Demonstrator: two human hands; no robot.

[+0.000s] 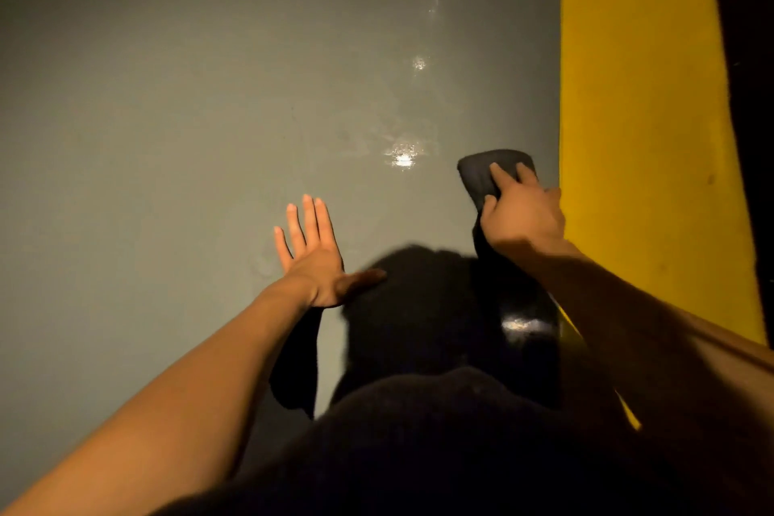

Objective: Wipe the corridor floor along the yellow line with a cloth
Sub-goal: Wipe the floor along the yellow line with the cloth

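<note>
A wide yellow line (636, 117) runs along the right side of the grey corridor floor (188, 96). My right hand (523, 214) holds a dark cloth (481, 172) down on the grey floor just left of the yellow line; its fingers lie over the cloth's top and the thumb wraps the left edge. My left hand (312, 256) rests flat on the floor with fingers straight and spread, well to the left of the cloth.
Wet, shiny patches (404, 157) reflect light on the floor ahead of the cloth. A dark strip (749, 96) borders the yellow line on the far right. My shadow (419, 306) and dark clothing (419, 452) fill the lower middle.
</note>
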